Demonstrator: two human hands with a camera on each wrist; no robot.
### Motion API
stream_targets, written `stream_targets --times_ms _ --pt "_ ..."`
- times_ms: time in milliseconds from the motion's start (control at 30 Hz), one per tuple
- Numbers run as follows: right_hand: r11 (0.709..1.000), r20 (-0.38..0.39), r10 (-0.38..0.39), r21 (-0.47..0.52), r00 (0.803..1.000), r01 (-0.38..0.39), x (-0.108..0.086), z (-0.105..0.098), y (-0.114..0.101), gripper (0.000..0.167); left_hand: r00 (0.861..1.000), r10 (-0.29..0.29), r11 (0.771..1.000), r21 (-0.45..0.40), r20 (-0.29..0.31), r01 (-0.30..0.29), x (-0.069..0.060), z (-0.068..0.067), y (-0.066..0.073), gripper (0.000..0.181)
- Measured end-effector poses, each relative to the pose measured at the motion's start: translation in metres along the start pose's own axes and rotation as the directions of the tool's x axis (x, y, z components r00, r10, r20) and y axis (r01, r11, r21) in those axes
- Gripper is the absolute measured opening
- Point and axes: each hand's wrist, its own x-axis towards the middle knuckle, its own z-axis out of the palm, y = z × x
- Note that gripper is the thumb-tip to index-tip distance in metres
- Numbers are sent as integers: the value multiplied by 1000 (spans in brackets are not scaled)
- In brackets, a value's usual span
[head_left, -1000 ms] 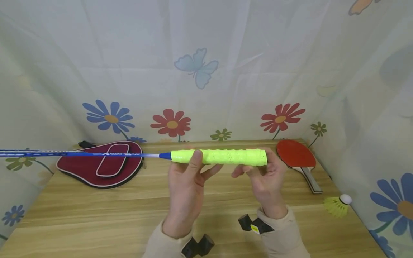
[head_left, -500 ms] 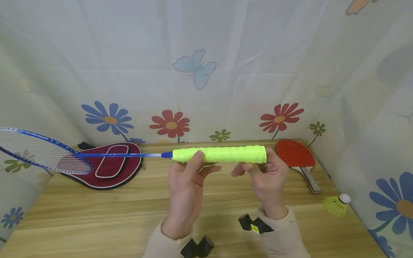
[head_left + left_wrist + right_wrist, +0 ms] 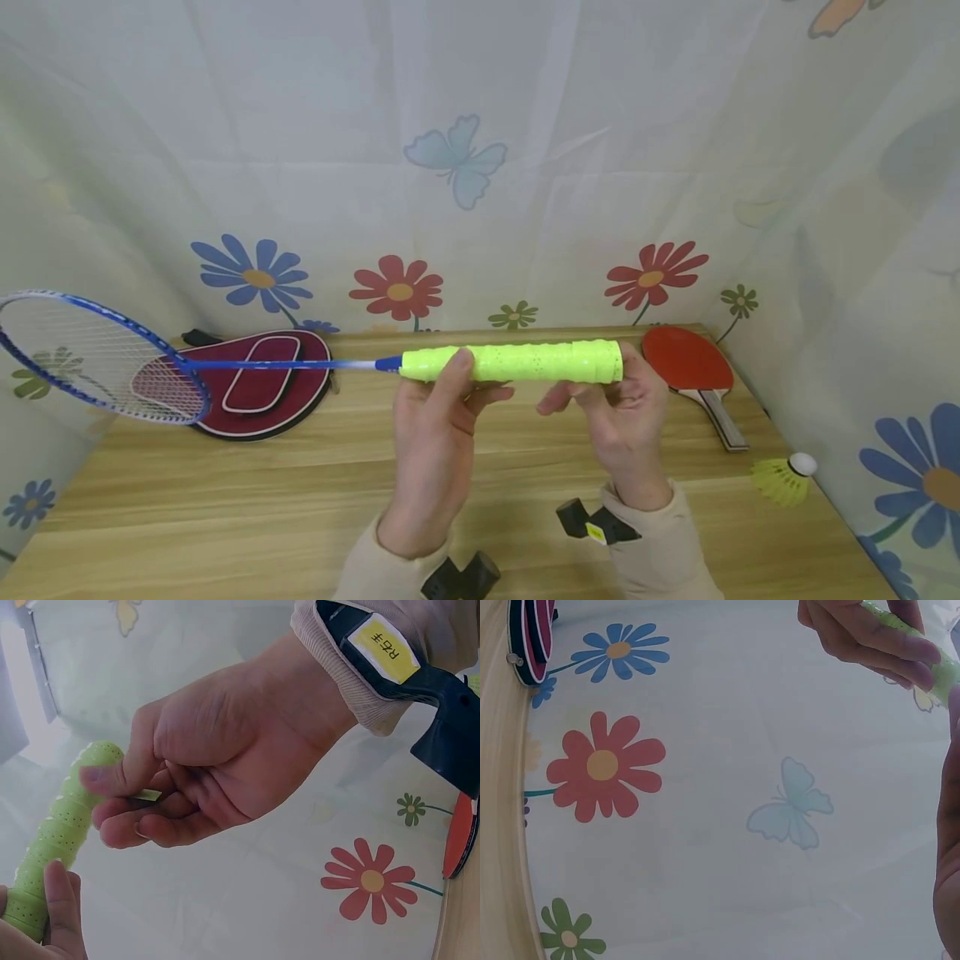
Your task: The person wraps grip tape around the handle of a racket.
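A blue badminton racket (image 3: 262, 364) with a fluorescent yellow-green grip (image 3: 517, 362) is held level above the table, its strung head at the left. My left hand (image 3: 431, 467) grips the handle near the cone, thumb lying across the front. At the butt end, my right hand (image 3: 626, 425) pinches the grip between thumb and fingers. In the left wrist view, the right thumb presses on the butt end of the perforated grip (image 3: 64, 821), and a small green piece (image 3: 148, 795) shows by its curled fingers. The right wrist view catches only part of both hands and the handle.
A maroon paddle case (image 3: 258, 400) lies behind the racket on the wooden table (image 3: 247, 517). To the right are a red table tennis bat (image 3: 686, 358) and a yellow shuttlecock (image 3: 783, 479). A flowered curtain (image 3: 480, 242) stands behind and along the sides.
The racket has rolled about its shaft: its head was edge-on a second ago and now shows its strings. Both hands stay at nearly the same places on the handle.
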Motion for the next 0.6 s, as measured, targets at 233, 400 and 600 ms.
stream_targets --times_ms 233,400,600 --pt "999 20 33 0 999 -33 -2 0 -2 47 1000 -18 999 27 -10 18 1 -1 -2 26" --pt "999 17 -16 -30 1000 16 -2 -2 1 38 1000 -6 999 37 -31 7 0 -1 -1 26" --pt "996 14 -39 -78 999 40 -1 -4 4 30 996 -67 997 28 -50 69 0 -1 1 30"
